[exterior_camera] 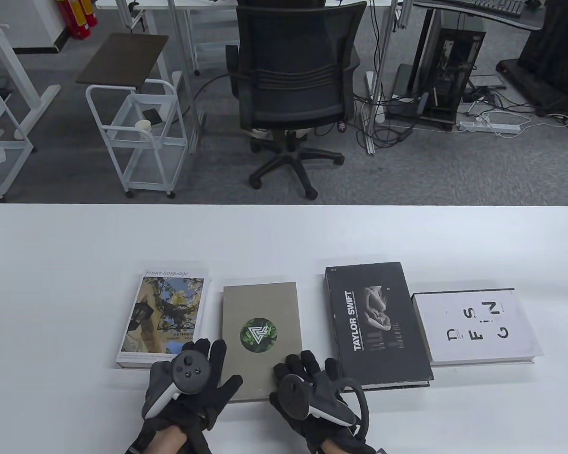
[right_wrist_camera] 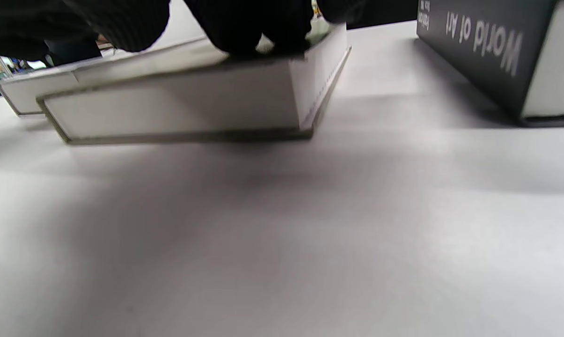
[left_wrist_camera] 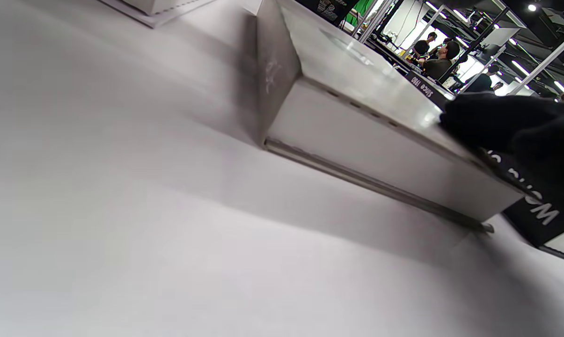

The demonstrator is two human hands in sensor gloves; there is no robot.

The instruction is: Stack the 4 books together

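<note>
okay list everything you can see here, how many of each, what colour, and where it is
flower language book: 1, white with a photo cover, far left of the row on the table
grey book: 1, grey-beige with a round green emblem, second from left, near edge under both hands
Taylor Swift book: 1, black, third from left
design book: 1, white with black letters, far right of the row
table: 1, white, across the foreground
office chair: 1, black, beyond the table
cart: 1, white, on the floor to the left
computer tower: 1, black, under the desk at right
left hand: 1, black glove, at the grey book's near left corner
right hand: 1, black glove, fingers resting on the grey book's near right corner
</note>
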